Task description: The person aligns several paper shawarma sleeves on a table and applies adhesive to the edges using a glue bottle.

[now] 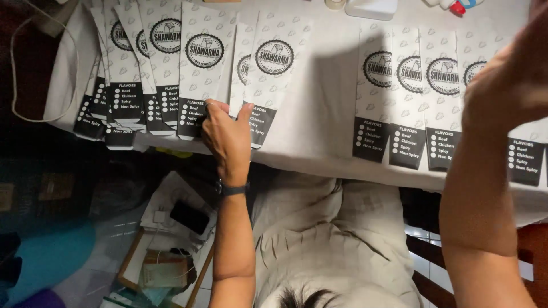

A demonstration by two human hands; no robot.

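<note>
Long white paper bags with a round black emblem and a dark band at the lower end lie in rows on a white-covered table (319, 108). My left hand (225, 137), with a dark wristband, grips the dark lower end of one paper bag (200, 63) in the overlapping left group, its thumb resting on the neighbouring bag (273, 63). My right hand (505, 80) is raised close to the camera over the right row of bags (408, 85). It is blurred and its fingers run out of the frame, so any hold is hidden.
A white container (371, 8) and a roll of tape (334, 3) sit at the table's far edge. A white cable (17, 68) loops at the left. Below the table edge are a phone (189, 217) on paper, a wooden tray (162, 268) and my light clothing.
</note>
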